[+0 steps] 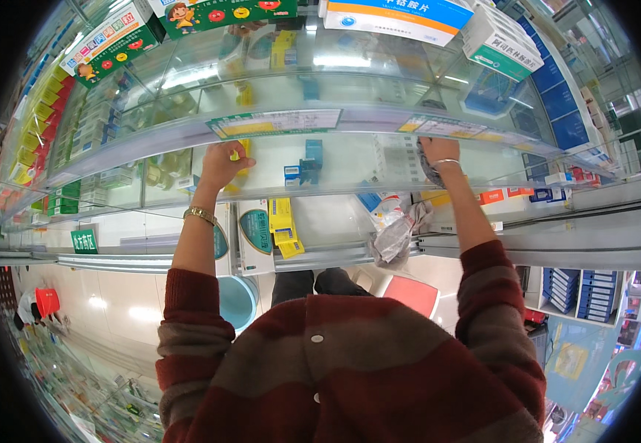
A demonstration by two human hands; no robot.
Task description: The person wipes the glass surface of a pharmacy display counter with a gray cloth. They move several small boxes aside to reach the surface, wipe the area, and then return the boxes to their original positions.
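My left hand (225,164) is inside a glass shelf, its thumb and forefinger curled toward each other beside a narrow yellow box (241,176). Whether the fingers touch that box cannot be made out. My right hand (440,155) presses a dark grey cloth (430,169) on the same shelf, at the right. Between the hands stand small blue medicine boxes (310,163) on the pale glass shelf (270,149). A lower ledge holds yellow boxes (282,224), a white carton with a green panel (255,235) and a crumpled greyish cloth or bag (395,238).
A shelf edge with price labels (281,123) crosses above my hands. Large medicine cartons (398,19) stand on the top glass. Jars (160,171) and stacked boxes (65,198) are at left. A blue bucket (237,302) and a red-topped stool (410,296) stand on the floor.
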